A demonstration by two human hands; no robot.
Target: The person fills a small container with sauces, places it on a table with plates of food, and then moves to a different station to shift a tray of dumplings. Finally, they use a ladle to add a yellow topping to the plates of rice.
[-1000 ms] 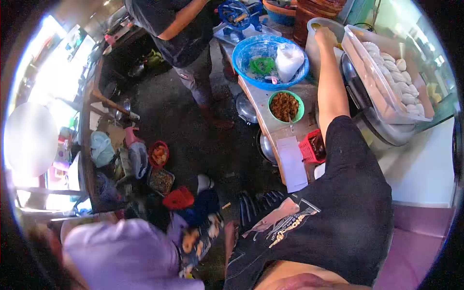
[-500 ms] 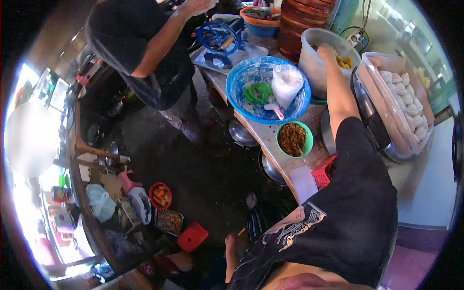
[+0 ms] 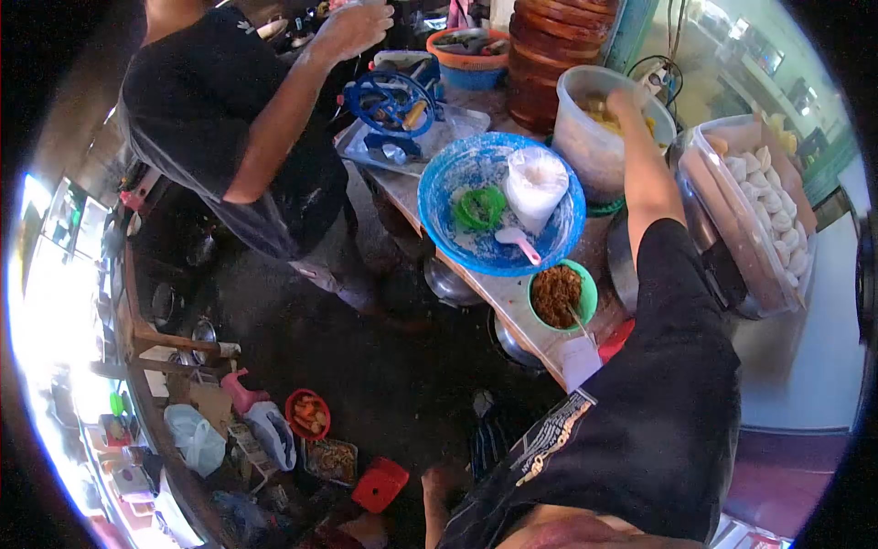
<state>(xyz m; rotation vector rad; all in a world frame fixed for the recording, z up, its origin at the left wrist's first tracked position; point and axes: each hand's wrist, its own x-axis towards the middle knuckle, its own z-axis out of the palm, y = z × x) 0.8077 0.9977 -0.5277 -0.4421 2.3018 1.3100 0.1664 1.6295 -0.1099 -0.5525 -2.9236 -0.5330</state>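
Observation:
My right hand (image 3: pixel 626 102) reaches into a tall translucent tub (image 3: pixel 585 146) holding yellowish pieces (image 3: pixel 599 114). Its fingers are smeared by motion and partly inside the rim, so I cannot tell what they hold. Low in the view, my left hand (image 3: pixel 434 480) hangs beside my body with its fingers hidden. Left of the tub, a blue basin (image 3: pixel 439 224) dusted with white powder contains a bag of white powder (image 3: pixel 535 188), a green plastic item (image 3: pixel 479 209) and a pink-handled scoop (image 3: pixel 519 243). A green bowl (image 3: pixel 588 293) of brown crumbly filling (image 3: pixel 554 295) sits nearer me, with a utensil in it.
On the right, a clear plastic box (image 3: pixel 709 174) is filled with white dumplings (image 3: pixel 768 206). A person in a dark shirt (image 3: pixel 210 101) stands across by a blue hand-cranked machine (image 3: pixel 393 105). Brown stacked round containers (image 3: pixel 558 59) rise behind. A red stool (image 3: pixel 380 485) is on the floor.
My right hand has shifted slightly within the tub and the yellow pieces show differently. My view has tilted a little. The other person's raised hand shows more fully.

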